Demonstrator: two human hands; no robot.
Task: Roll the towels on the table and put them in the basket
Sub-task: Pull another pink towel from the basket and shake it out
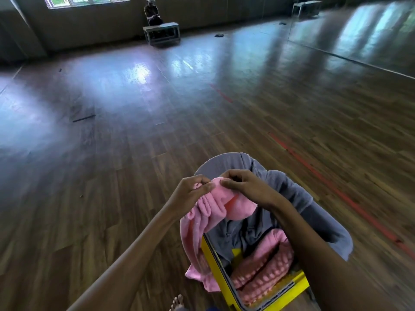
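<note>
Pink towel (215, 212): bunched, unrolled, hanging over the near-left edge of the yellow-rimmed table (298, 285). Left hand (193, 191) and right hand (244, 187): both pinch its top hem, close together. Alongside: grey cloth (292, 189); second pink towel (265, 265), lying rolled. We judge it best to spread it flat first, square the edges, then roll tightly. We see no basket.

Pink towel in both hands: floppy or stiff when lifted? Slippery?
Likely floppy: the pink towel sags in folds below the left hand and right hand. Probably light: a pinch at its top edge carries it.
</note>
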